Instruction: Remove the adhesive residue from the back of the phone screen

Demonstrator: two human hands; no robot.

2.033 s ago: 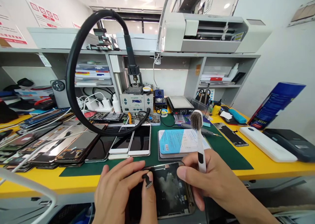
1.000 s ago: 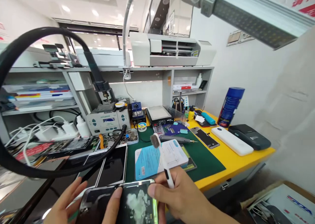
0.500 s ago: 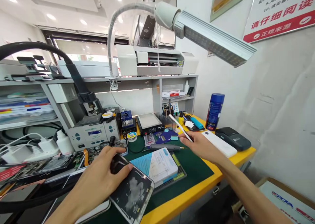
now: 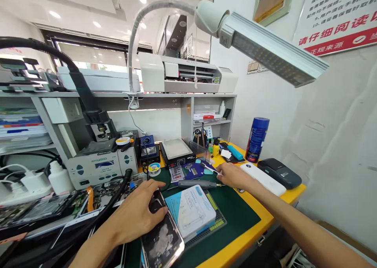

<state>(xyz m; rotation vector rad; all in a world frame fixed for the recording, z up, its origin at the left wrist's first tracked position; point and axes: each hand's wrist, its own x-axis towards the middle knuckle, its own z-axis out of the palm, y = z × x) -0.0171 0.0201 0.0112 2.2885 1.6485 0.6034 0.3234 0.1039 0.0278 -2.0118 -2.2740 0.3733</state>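
My left hand (image 4: 138, 215) lies over the top end of an opened phone (image 4: 161, 240), which rests on the green mat (image 4: 235, 213) near the front edge, its dark inside smeared with white residue. My right hand (image 4: 234, 175) reaches out to the right, low over the mat. Its fingertips are on the handle of a white brush (image 4: 209, 169), which lies nearly flat and points left. A grey pen-shaped tool (image 4: 200, 184) lies just in front of that hand. A white and blue box (image 4: 191, 209) sits between the two hands.
A hot-air station (image 4: 100, 166) with a thick black hose (image 4: 73, 77), a heating plate (image 4: 176, 150) and shelves stand at the back. To the right are a blue can (image 4: 257, 139), a white slab (image 4: 263, 178) and a black device (image 4: 279, 171). A lamp head (image 4: 271, 52) hangs overhead.
My view turned right. My right hand left the phone, carried the brush out to the right and lowered it to the mat. My left hand set the phone on the mat.
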